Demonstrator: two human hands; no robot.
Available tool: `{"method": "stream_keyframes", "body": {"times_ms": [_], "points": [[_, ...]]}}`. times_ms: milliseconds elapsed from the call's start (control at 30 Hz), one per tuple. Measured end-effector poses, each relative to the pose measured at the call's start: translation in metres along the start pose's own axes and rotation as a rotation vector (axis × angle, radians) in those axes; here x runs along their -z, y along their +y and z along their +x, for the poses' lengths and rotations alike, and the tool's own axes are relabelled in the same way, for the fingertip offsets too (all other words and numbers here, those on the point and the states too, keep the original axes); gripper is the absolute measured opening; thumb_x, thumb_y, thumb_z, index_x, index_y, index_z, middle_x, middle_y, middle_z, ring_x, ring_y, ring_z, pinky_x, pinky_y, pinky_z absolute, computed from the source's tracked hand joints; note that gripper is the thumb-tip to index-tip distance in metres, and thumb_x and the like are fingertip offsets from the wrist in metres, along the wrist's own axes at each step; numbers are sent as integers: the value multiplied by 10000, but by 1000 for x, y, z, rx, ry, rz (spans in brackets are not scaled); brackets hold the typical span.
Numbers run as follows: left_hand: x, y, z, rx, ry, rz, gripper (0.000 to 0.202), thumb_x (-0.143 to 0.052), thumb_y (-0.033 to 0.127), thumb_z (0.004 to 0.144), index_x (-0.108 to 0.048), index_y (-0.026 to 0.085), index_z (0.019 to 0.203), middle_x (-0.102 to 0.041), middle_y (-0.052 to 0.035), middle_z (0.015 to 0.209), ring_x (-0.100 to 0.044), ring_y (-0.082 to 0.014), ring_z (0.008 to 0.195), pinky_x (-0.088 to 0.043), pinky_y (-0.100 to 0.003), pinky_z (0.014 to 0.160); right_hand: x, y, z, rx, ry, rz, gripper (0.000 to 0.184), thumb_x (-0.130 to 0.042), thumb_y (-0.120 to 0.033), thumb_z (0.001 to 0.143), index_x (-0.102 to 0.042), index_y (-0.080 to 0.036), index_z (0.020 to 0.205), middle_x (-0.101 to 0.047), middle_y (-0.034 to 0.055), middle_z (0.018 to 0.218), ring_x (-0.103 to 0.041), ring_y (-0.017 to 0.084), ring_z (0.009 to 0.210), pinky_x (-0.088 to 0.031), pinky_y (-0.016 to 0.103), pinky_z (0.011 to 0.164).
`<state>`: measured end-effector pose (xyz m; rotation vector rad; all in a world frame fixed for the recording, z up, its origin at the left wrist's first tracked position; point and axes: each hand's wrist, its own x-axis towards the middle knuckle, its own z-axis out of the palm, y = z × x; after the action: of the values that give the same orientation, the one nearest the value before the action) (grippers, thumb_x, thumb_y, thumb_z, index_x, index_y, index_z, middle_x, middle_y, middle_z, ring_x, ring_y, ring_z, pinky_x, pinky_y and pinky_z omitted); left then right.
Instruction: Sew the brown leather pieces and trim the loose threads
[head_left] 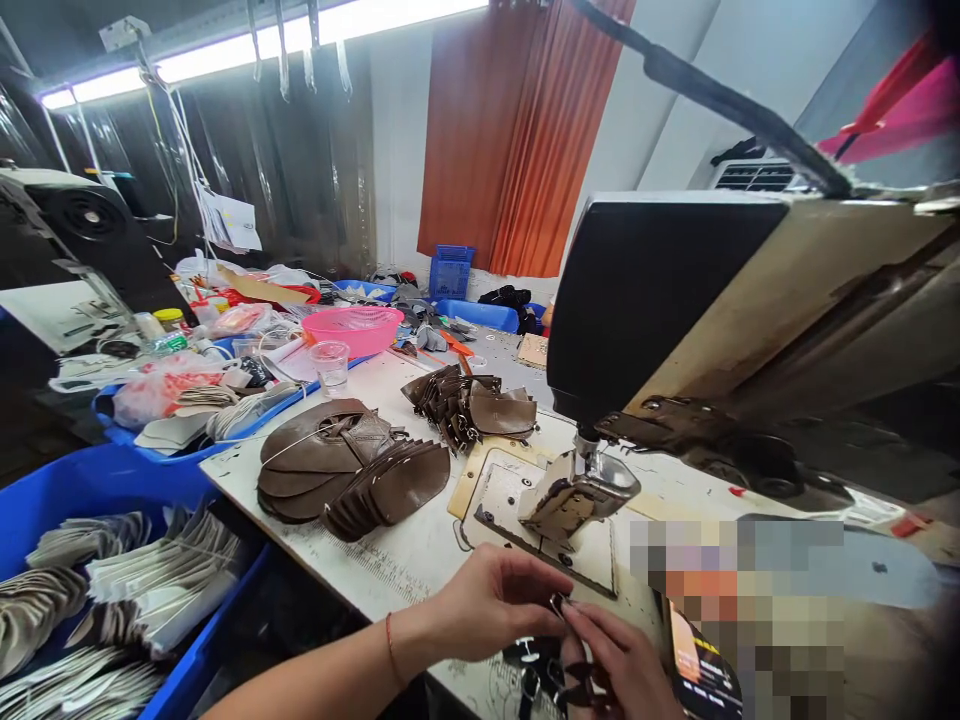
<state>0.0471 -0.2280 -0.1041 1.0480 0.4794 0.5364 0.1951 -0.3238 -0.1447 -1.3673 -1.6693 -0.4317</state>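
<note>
My left hand (480,605), a thin red cord round its wrist, reaches in at the bottom centre with thumb and fingers pinched together. Its fingertips meet those of my right hand (619,655) at a small dark strap piece with a shiny metal buckle (557,603). The fingers partly hide this piece. Dark strips with bright metal fittings (531,655) hang or lie just below the hands; I cannot tell which are held. Directly beyond my hands is the sewing machine's raised bed (577,495), under its large head (660,300).
Brown leather-like pieces lie in a fanned stack (390,485), a round bundle (311,455) and a farther pile (472,405). Blue bins (225,625) hold pale pieces at left. A plastic cup (330,368) and pink basket (360,325) stand behind; a phone (701,660) lies right.
</note>
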Motion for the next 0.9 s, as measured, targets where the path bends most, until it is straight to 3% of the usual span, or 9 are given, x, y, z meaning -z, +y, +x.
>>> {"method": "stream_keyframes", "body": {"times_ms": [133,200,267,400,533,633,733,833,900], "points": [[2,0,-3,-198,101,477,235,-707,140,703,-777,172,925,-694,-59,773,-598,-149,697,-447,-253,665,-7,-22,8,-353,28,178,100,-606,-229,857,-653,-233,945,-683,29,839,-629,134,587,-497,221,508],[3,1,-3,-305,122,658,254,-653,85,730,-786,203,912,-676,-53,737,-585,-142,675,-429,-245,637,-7,-24,11,-408,-62,234,124,-637,-275,843,-641,-225,956,-685,19,818,-574,110,491,-468,209,437],[4,0,-3,-370,146,725,261,-641,78,743,-790,225,899,-656,-49,718,-570,-136,665,-420,-244,631,-4,-23,13,-385,-103,236,129,-647,-257,834,-658,-230,960,-700,16,829,-627,124,561,-509,203,512],[4,-2,-3,-308,156,493,159,-733,180,699,-790,206,846,-673,-84,874,-598,-165,786,-454,-270,702,4,-19,16,-292,-3,202,121,-625,-177,830,-657,-246,924,-715,9,828,-694,153,715,-541,211,677],[5,2,-8,37,18,9,315,-789,354,670,-762,136,895,-648,-41,653,-565,-109,568,-454,-247,593,10,-17,15,-137,-17,205,248,-619,-80,795,-642,-256,968,-725,20,884,-708,150,764,-546,201,696],[4,9,-11,65,40,-69,329,-829,359,613,-754,107,811,-640,-33,599,-556,-97,530,-443,-229,566,7,-20,12,-150,-24,284,229,-600,-97,802,-678,-273,925,-720,39,943,-700,168,803,-549,229,694],[-2,13,-11,-17,130,-16,203,-824,261,587,-742,113,699,-638,-26,596,-561,-99,544,-440,-224,570,0,-30,10,-540,10,485,148,-674,-251,795,-679,-268,942,-706,35,890,-617,122,575,-506,209,532],[-7,12,-11,-88,227,78,125,-781,142,557,-744,127,676,-665,-30,669,-588,-116,621,-444,-223,607,-3,-37,11,-970,-17,684,281,-714,-454,751,-691,-218,901,-689,26,737,-565,122,535,-470,207,506],[-8,11,-12,-80,248,103,127,-755,111,549,-745,129,674,-667,-26,674,-576,-111,629,-426,-214,600,0,-36,13,-1075,-118,735,315,-722,-506,726,-712,-198,788,-670,28,653,-592,151,591,-484,225,564]]}}
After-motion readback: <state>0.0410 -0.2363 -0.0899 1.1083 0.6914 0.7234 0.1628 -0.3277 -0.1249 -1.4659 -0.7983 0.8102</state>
